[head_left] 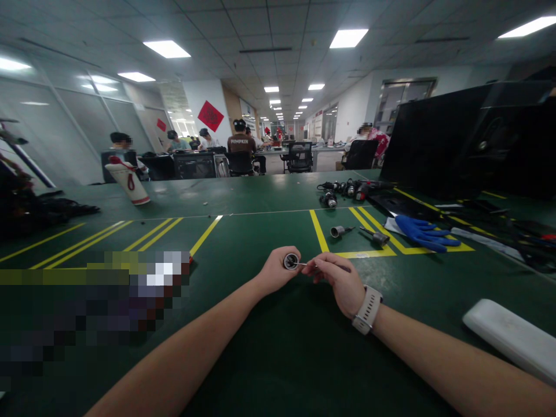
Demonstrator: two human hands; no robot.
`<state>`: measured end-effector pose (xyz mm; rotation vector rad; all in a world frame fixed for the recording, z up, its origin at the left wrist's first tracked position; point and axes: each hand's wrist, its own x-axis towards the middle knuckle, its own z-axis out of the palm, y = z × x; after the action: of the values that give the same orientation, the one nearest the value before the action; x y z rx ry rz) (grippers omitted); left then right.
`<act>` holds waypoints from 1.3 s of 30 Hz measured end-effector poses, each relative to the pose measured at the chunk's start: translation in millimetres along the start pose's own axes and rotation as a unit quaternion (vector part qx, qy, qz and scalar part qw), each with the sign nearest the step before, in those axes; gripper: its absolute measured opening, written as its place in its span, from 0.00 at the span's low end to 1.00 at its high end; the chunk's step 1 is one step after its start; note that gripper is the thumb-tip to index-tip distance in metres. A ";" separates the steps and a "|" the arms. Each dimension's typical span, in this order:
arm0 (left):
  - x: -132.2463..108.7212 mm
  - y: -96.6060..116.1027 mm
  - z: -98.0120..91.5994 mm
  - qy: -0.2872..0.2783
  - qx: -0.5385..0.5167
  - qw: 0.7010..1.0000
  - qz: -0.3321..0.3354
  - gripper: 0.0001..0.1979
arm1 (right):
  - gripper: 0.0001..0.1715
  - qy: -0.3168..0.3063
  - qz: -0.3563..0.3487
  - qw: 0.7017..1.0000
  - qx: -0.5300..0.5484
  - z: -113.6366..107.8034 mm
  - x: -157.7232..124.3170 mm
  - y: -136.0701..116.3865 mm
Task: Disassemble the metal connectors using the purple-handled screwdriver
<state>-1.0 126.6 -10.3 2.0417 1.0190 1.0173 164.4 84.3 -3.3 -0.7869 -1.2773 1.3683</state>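
My two bare forearms come in from the bottom edge, the right one wearing a pale-strapped watch [368, 310], and they meet over the green table [260, 370].

Between them is a small round metal part [291, 260], lifted just clear of the table top. My left hand [273, 272] is closed around it, fingers curled tight and thumb pressed to its side, with the open round face turned up towards me. I judge I hold it this way so that I can see into it. My right hand [339, 281] is nearly closed too, pinching a thin metal tool [304, 264] between thumb and fingertips like a pen. Its tip touches the face of the part. The fine grip seems to suit a slim tool that needs steadying.

Beyond my hands, inside a box of yellow lines [319, 230], lie two small metal fittings [337, 231], apart from each other. A blue glove [423, 231] lies flat to their right. Farther back sits a cluster of dark tools [347, 188]. A white oblong case [512, 341] rests near my right elbow. Far off to the left stands a white bottle with red trim [129, 182], tilted. Other people sit at desks well behind the table.
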 end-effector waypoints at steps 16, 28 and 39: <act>0.2 0.0 1.1 0.006 0.026 1.000 -0.006 0.06 | 0.10 0.002 -0.022 1.000 -0.004 -2.4 2.4 6.0; 0.4 -7.8 0.6 -0.010 0.005 1.000 0.009 0.06 | 0.10 -0.001 0.003 1.000 0.006 0.1 0.3 -1.9; 0.2 -7.7 0.8 -0.018 -0.005 1.000 0.014 0.06 | 0.10 -0.006 -0.008 1.000 0.015 -1.6 1.8 2.4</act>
<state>-3.0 130.5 -16.6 2.0651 0.9680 0.9932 164.8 86.7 -5.6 -0.7470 -1.2674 1.3780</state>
